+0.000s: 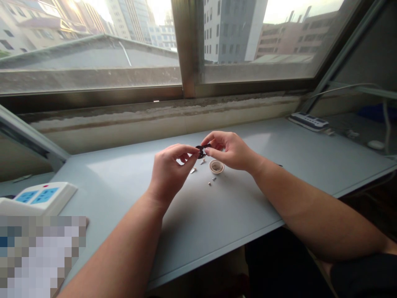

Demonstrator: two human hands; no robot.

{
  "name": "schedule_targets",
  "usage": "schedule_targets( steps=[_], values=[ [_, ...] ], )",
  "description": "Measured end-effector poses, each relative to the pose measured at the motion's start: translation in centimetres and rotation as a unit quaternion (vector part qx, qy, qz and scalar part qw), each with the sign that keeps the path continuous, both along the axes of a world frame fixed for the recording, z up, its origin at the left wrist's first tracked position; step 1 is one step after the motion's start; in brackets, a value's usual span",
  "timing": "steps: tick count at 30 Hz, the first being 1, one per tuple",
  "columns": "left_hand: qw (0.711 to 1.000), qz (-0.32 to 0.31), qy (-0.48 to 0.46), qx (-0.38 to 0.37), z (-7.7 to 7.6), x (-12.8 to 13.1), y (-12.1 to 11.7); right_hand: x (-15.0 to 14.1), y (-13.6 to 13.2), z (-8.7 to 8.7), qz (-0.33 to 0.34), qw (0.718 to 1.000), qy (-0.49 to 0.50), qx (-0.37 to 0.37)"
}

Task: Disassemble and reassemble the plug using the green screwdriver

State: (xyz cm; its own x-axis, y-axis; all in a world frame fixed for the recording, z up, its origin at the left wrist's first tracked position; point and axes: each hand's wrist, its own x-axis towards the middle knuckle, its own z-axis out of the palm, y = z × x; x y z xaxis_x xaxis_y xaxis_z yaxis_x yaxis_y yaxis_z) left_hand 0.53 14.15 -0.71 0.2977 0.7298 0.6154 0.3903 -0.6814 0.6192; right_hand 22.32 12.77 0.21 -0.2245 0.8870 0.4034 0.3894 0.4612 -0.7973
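Observation:
Between my two hands, above the desk, is a small black part (201, 152) with gaps in its outline; its exact kind I cannot make out. My left hand (173, 167) pinches its left side between thumb and fingertips. From the right, my right hand (230, 150) grips its upper right side with thumb and forefinger. Just below the hands stands a roll of tape (216, 167), lying flat. Small pale pieces (193, 170) lie left of the roll, and tiny metal bits (214, 179) lie in front of it.
The grey desk (198, 231) runs along a window wall. A white power strip with blue sockets (43, 195) sits at the left, beside a blurred-out flat object (46, 256). Another power strip (308, 121) lies at the back right. A metal frame (26, 136) rises at the left.

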Motion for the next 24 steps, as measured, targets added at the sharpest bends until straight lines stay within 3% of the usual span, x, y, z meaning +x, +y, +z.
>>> schedule_targets(
  steps=[6,10,12,14,18,21,24],
  values=[
    [0.999,-0.029,0.012,0.016,0.4,0.3,-0.3,-0.1,0.0,0.0,0.024,0.999,0.022,-0.015],
    [0.999,0.008,-0.009,0.046,0.6,0.0,0.2,0.0,0.1,-0.1,0.03,0.998,0.046,-0.032],
    [0.998,0.063,-0.006,0.016,0.6,-0.5,0.8,0.1,0.2,-0.1,0.015,0.998,0.045,-0.036],
    [0.99,0.116,0.065,-0.053,0.5,-1.3,1.5,0.2,0.3,-0.1,-0.004,0.999,0.039,-0.038],
    [0.949,0.108,0.234,-0.183,0.1,-2.3,2.2,0.8,1.0,-0.4,-0.039,0.998,0.036,-0.026],
    [0.937,0.101,0.276,-0.187,-0.4,-2.7,2.3,1.3,1.4,-0.7,-0.052,0.998,0.033,-0.016],
    [0.947,0.127,0.247,-0.161,-0.5,-2.8,2.4,1.5,1.6,-0.8,-0.058,0.998,0.033,-0.011]
  ],
)
